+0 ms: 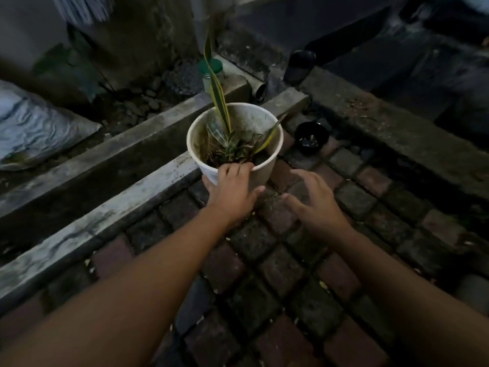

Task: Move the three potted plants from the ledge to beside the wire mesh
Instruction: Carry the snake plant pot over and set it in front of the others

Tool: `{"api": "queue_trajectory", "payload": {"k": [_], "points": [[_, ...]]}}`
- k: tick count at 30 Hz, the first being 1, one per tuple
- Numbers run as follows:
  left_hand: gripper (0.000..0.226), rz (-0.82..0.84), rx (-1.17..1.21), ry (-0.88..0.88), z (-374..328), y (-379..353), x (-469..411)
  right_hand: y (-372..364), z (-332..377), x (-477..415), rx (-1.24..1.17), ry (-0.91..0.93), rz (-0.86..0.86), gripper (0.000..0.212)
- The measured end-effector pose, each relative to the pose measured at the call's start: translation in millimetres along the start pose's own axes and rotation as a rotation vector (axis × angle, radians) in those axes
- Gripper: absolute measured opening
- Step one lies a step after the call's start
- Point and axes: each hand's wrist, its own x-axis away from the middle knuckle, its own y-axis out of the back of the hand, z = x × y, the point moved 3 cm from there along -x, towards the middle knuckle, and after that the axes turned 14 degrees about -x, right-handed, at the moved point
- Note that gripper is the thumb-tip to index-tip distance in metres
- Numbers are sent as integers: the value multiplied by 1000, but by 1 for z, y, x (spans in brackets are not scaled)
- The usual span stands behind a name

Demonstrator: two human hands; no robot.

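One white pot [264, 168], left hand [232, 192] gripping rim

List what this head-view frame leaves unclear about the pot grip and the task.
- White pot base: hidden by the left hand; lifted or resting, unclear.
- Right hand: open, apart from the pot.
- Wire mesh, other two plants: none visible.
- Small black pot contents: too dark.

head view, looking steeply down, close above paving [277, 260]
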Motion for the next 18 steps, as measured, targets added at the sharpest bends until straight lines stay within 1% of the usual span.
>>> {"api": "queue_trajectory", "payload": {"k": [3, 5, 7, 8, 10, 11, 12, 14, 15, 18], "points": [[48, -182, 59, 0, 3, -17, -9, -5, -39, -11, -128, -29, -59, 55], [36, -254, 193, -1, 10, -20, -13, -1, -54, -20, -162, -40, -80, 56], [28, -304, 300, -27, 19, -19, -14, -1, -49, -32, -108, 21, -75, 57], [25, -306, 316, -51, 23, -16, -14, -1, -39, -39, -45, 89, -51, 59], [22, -269, 291, -102, 32, -12, -10, -5, -14, -52, 112, 291, 38, 62], [21, -255, 257, -129, 37, -10, -8, -7, -2, -57, 179, 377, 92, 60], [21, -243, 214, -151, 44, -7, -6, -10, 9, -60, 227, 421, 142, 54], [20, -236, 130, -146, 60, -5, -3, -13, 17, -66, 280, 426, 208, 37], [19, -244, 103, -120, 68, -6, -1, -14, 17, -68, 286, 417, 217, 32], [16, -298, 73, -75, 79, -10, 4, -19, 4, -63, 224, 446, 155, 36]]}}
